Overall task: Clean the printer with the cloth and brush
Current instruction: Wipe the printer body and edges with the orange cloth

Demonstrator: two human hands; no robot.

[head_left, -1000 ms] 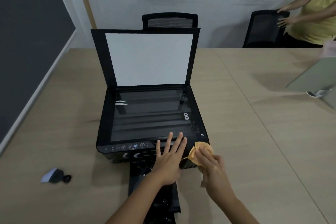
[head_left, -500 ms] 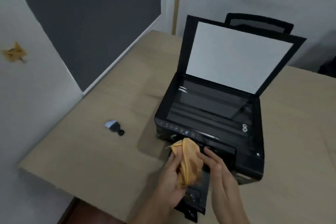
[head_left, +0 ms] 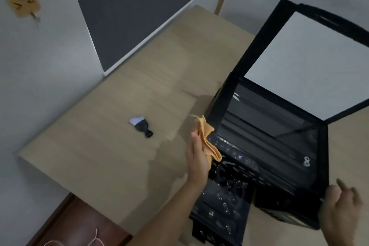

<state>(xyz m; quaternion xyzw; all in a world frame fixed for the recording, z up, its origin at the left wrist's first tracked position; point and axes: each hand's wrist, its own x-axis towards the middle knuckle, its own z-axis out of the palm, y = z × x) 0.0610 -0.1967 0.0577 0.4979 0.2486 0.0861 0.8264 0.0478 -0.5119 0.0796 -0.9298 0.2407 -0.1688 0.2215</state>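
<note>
A black printer [head_left: 265, 140] stands on the wooden table with its scanner lid [head_left: 305, 66] raised and its front tray [head_left: 221, 205] pulled out. My left hand [head_left: 196, 158] holds an orange cloth [head_left: 208, 138] against the printer's front left corner, by the control panel. My right hand [head_left: 339, 207] rests at the printer's front right corner, fingers loosely curled, blurred. A small black brush [head_left: 141, 127] with pale bristles lies on the table to the left of the printer, apart from both hands.
The table [head_left: 119, 146] ends at its left and near edges, with a grey wall and a dark panel [head_left: 135, 6] beyond. An orange sticker [head_left: 23, 3] is on the wall. Brown floor with a thin cord [head_left: 91, 239] shows below.
The cloth passed from my right hand to my left hand and moved from the printer's front to its left corner. My right hand shifted to the front right corner. My view swung left.
</note>
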